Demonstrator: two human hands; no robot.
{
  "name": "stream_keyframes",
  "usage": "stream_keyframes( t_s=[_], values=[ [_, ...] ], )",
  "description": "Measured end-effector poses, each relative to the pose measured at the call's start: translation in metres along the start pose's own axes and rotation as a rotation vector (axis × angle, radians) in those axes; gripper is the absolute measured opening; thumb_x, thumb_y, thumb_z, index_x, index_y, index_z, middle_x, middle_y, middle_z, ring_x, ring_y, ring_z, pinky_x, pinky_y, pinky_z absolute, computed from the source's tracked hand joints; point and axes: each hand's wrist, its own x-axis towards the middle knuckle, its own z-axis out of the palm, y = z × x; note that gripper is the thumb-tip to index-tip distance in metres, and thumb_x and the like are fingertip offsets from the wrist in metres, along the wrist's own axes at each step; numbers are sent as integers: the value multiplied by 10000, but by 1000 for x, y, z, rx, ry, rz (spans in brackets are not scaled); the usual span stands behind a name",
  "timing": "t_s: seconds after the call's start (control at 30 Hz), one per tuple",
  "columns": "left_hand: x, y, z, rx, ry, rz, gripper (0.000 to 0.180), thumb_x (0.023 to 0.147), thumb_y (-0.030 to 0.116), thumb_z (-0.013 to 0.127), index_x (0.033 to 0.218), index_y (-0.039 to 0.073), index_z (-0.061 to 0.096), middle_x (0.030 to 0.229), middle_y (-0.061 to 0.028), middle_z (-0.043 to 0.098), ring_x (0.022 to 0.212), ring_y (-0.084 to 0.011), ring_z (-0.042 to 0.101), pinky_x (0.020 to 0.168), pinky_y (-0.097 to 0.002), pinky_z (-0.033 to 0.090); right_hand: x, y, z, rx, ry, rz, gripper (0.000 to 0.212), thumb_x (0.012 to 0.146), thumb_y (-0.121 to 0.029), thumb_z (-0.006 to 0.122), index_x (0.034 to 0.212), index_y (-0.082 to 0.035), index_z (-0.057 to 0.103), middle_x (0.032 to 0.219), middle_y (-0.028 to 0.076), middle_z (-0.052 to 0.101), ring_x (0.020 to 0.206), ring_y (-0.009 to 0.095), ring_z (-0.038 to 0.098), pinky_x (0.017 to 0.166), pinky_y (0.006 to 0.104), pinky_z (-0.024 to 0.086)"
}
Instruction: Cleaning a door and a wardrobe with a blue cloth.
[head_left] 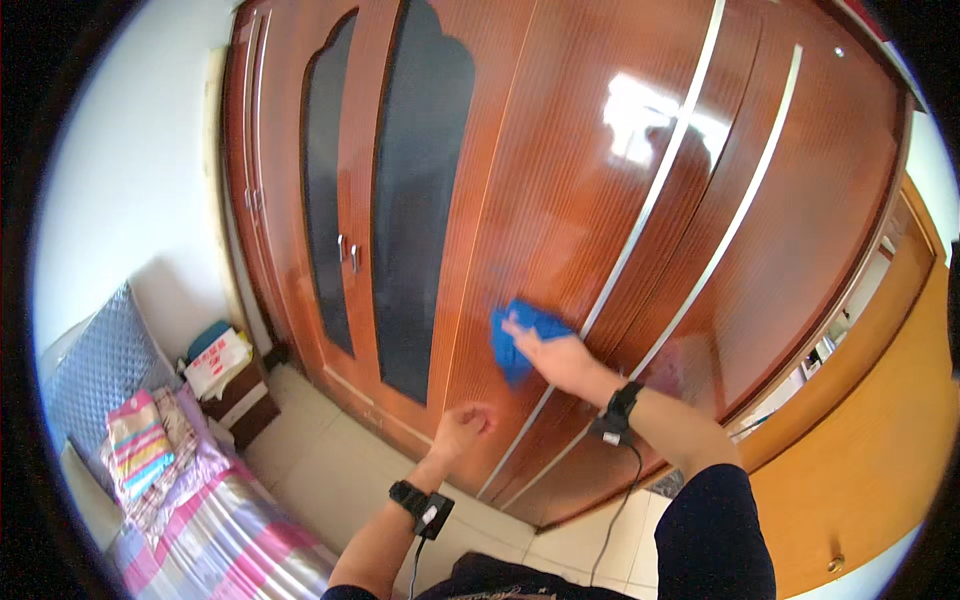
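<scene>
A crumpled blue cloth (512,345) lies against the glossy reddish-brown wardrobe door (540,220). My right hand (555,358) holds it there, pressing it to the lower part of the panel beside a silver trim strip (655,190). Lower and to the left, my left hand (465,432) hangs in front of the same door with its fingers curled in. No object shows in it, and I cannot tell whether it touches the wood. Each wrist wears a black strap with a small box and a cable.
Left of the panel are wardrobe doors with dark arched insets (425,200) and small handles (354,257). A bed (220,530) with folded cloths stands at the lower left, near a nightstand (240,405). A yellow-brown door (860,430) stands at the right. The floor (300,440) is pale tile.
</scene>
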Motion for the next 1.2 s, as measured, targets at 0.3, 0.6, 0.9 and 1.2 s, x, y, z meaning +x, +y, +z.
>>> stream_keyframes(
  t_s=[0.3, 0.6, 0.9, 1.2],
  values=[
    [53, 26, -39, 14, -141, 62, 246, 926, -21, 469, 1122, -6, 617, 947, -89, 667, 874, -148, 649, 793, -256, 541, 97, -110, -266, -1133, 1189, -115, 573, 773, -89, 610, 1324, -26, 467, 1476, 194, 335, 1392, 350, 280, 1091, 525, 293],
    [117, 62, -39, 27, -278, 149, 256, 930, -22, 459, 1127, 9, 618, 935, -89, 670, 851, -148, 646, 783, -264, 532, 143, -5, -83, -855, 249, -464, 275, 932, -131, 431, 1104, -65, 635, 1381, 92, 516, 1242, 183, 489, 1046, 346, 389],
    [146, 61, -69, 21, -424, 101, 239, 942, -16, 463, 1107, 2, 635, 938, -100, 674, 834, -147, 644, 766, -260, 531, 148, -124, -337, -1342, 1277, -207, 339, 797, -119, 575, 1116, -5, 598, 1358, 220, 475, 1308, 388, 393, 1008, 522, 369],
    [182, 72, -76, 100, -525, 151, 230, 962, 26, 459, 1120, 5, 625, 954, -98, 675, 859, -153, 645, 778, -269, 530, 258, -147, -219, -1209, 702, -160, 290, 783, -76, 568, 1071, -47, 544, 1420, 154, 422, 1235, 306, 480, 945, 420, 505]
  ],
)
